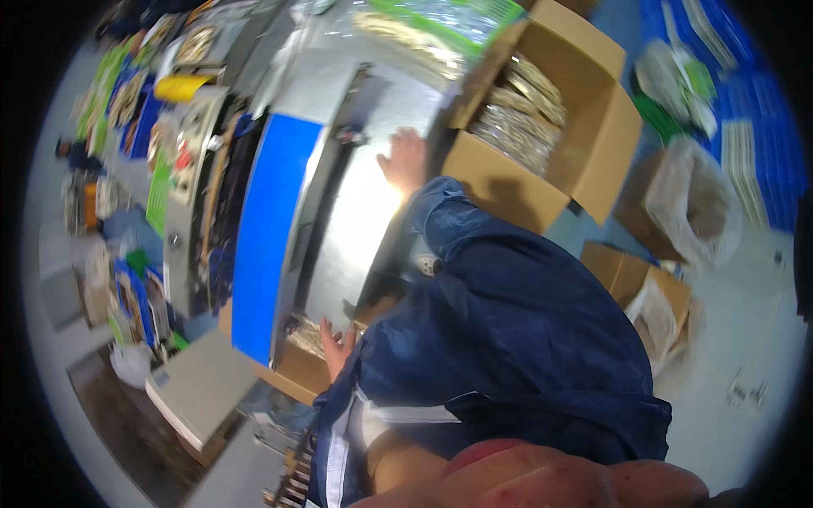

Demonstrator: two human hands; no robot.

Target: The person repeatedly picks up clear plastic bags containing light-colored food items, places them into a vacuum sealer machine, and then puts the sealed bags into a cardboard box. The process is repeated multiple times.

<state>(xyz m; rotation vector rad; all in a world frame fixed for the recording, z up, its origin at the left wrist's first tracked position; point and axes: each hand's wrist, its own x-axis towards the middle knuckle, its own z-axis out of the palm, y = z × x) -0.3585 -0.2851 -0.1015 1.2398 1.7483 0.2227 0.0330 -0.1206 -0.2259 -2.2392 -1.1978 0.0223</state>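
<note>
My right hand [406, 159] rests, fingers spread, on a shiny metal work surface [356, 209] and holds nothing. My left hand [338, 352] is at the lower end of that surface, fingers apart, beside a clear plastic pack [307, 336] with pale contents. Whether it touches the pack cannot be told. The pack lies at a cardboard box [298, 374], partly hidden under the surface's end. A long blue panel [273, 235] runs alongside the metal surface. To the right of my right hand, an open cardboard box [603, 120] contains several clear packs [517, 130] with pale contents.
A green tray [457, 19] with plastic-wrapped items sits at the top. Blue crates [756, 140], a plastic-lined carton [692, 203] and another carton [667, 298] stand on the floor at right. A machine with knobs [190, 184] and a white-topped box [200, 381] are at left.
</note>
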